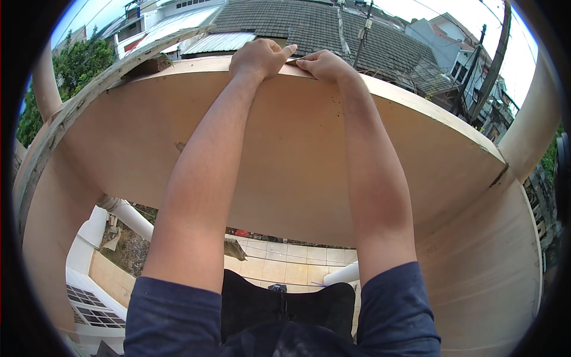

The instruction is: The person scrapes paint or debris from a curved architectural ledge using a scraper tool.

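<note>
Both arms reach forward to the top edge of a tall peach-coloured wall panel (291,154). My left hand (259,58) is on that edge, its fingers curled over and its thumb pointing right; whatever lies in the fingers is hidden. Close to its right, my right hand (323,64) is closed in a pinch at the same edge, thumb and fingertips together. What the pinch holds, if anything, is too small to tell. A narrow gap separates the two hands. Small dark specks mark the panel below my right wrist.
A weathered board (77,98) slants along the left side, with a brick-like block (146,66) beside it. Round columns (533,128) stand at the sides. Far below lies a tiled floor (285,271). Tiled roofs (262,21) and utility poles are beyond the panel.
</note>
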Motion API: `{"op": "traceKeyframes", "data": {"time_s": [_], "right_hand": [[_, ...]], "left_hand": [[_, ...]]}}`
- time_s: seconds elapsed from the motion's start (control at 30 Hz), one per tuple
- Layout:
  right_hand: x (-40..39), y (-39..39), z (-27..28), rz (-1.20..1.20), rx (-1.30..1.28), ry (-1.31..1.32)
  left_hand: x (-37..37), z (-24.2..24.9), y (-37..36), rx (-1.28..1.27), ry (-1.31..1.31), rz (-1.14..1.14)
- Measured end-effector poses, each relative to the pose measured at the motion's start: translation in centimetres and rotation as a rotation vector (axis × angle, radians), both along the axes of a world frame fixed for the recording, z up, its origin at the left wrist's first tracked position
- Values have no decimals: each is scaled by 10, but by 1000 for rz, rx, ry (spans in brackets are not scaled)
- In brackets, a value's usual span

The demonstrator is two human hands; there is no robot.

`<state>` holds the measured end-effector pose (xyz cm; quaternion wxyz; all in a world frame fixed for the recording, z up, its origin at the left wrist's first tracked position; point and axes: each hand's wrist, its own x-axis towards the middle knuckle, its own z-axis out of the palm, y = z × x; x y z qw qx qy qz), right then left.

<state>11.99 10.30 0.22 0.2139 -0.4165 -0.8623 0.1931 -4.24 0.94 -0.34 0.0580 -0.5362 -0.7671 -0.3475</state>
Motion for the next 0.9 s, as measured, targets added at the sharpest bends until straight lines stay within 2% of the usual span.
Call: {"op": "traceKeyframes", "data": {"time_s": [0.07,0.2,0.27,0.4,0.47,0.5,0.6,0.7,0.83,0.87,0.9], "right_hand": [[-10,-3,-3,-328,166,-77],[-6,2,-3,-237,123,-57],[2,-7,3,17,62,-29],[6,-10,3,-24,-21,61],[-3,-17,0,-324,148,-53],[-4,-13,-2,-322,153,-51],[0,-5,-3,20,117,-33],[4,-2,0,-34,82,0],[-8,-1,-1,-305,110,-73],[-6,-6,0,-305,107,-70],[-3,-6,1,-181,97,-42]], "left_hand": [[-1,0,0,-3,9,-4],[-4,-2,4,4,18,-11],[-6,-4,7,26,73,1],[-4,-5,9,29,167,39],[-9,-9,15,82,224,46],[-11,-11,19,87,225,48],[-16,-12,22,119,239,39],[-9,-8,16,25,213,55],[-12,-9,21,4,211,40],[-14,-10,24,28,214,42],[-15,-11,24,52,215,45]]}}
